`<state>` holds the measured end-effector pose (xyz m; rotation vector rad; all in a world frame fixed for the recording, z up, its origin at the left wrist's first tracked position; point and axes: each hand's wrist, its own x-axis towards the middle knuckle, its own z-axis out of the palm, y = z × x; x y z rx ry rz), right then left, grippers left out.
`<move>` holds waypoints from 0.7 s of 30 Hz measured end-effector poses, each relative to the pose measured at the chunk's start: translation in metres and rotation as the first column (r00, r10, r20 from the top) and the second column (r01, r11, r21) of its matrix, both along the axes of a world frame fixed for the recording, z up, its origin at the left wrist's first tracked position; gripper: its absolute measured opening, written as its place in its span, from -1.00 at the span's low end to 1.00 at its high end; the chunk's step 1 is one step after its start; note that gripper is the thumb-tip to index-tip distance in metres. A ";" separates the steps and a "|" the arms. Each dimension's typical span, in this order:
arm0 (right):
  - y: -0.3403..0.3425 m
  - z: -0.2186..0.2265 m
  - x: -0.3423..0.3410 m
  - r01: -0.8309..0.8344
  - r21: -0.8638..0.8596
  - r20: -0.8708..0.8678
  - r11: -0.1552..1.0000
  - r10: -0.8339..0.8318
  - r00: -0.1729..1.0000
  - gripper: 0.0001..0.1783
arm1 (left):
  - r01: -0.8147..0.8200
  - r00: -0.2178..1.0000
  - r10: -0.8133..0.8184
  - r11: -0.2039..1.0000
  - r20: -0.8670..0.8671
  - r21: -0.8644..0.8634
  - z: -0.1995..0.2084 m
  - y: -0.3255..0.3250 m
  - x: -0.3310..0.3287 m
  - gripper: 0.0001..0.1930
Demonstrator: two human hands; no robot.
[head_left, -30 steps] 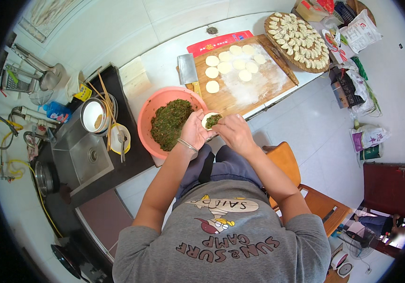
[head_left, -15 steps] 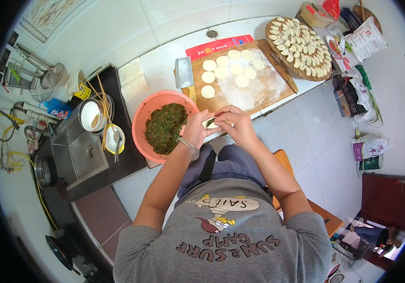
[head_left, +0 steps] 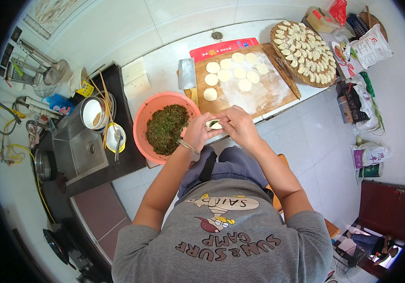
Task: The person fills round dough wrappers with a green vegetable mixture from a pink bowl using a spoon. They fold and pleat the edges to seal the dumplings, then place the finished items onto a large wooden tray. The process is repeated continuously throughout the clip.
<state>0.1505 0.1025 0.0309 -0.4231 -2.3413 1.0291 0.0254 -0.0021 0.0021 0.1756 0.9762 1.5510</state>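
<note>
Between my two hands is a half-folded dumpling (head_left: 214,124), its dark green filling showing in the opening. My left hand (head_left: 197,131) cradles it from the left, fingers curled beneath. The fingertips of my right hand (head_left: 240,126) pinch its right side. Just left of my hands stands a pink basin (head_left: 139,123) holding chopped green filling (head_left: 166,129). Beyond them, a floured wooden board (head_left: 278,89) carries several round dough wrappers (head_left: 210,94). A cleaver (head_left: 187,74) lies along the board's left edge, and a long wooden stick (head_left: 285,73) along its right.
A round tray (head_left: 324,85) full of folded dumplings sits at the far right. Left are a sink (head_left: 87,152), a white bowl (head_left: 91,112), chopsticks (head_left: 104,96) and a small bowl with a spoon (head_left: 113,139). Bags hang or stand along the right wall. Another person (head_left: 371,243) is far off at lower right.
The dumpling's opening has turned more toward view, and my right fingers have shifted slightly to the right along its edge. The whole view has shifted a little.
</note>
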 end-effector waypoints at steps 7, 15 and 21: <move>0.009 0.013 0.006 0.036 0.145 -0.110 0.989 -0.020 0.994 -0.84 | -0.069 0.997 0.068 0.997 0.033 0.021 0.010 0.002 0.003 -0.58; 0.015 -0.010 0.034 0.119 -0.465 -0.025 0.877 -0.148 0.989 -0.83 | -0.059 0.980 0.047 0.997 0.195 0.055 0.005 0.006 -0.007 -0.51; 0.007 -0.028 0.023 0.115 -0.570 -0.093 0.814 -0.203 0.975 -0.82 | 0.004 0.987 -0.018 0.996 0.159 0.092 0.005 0.010 -0.006 -0.48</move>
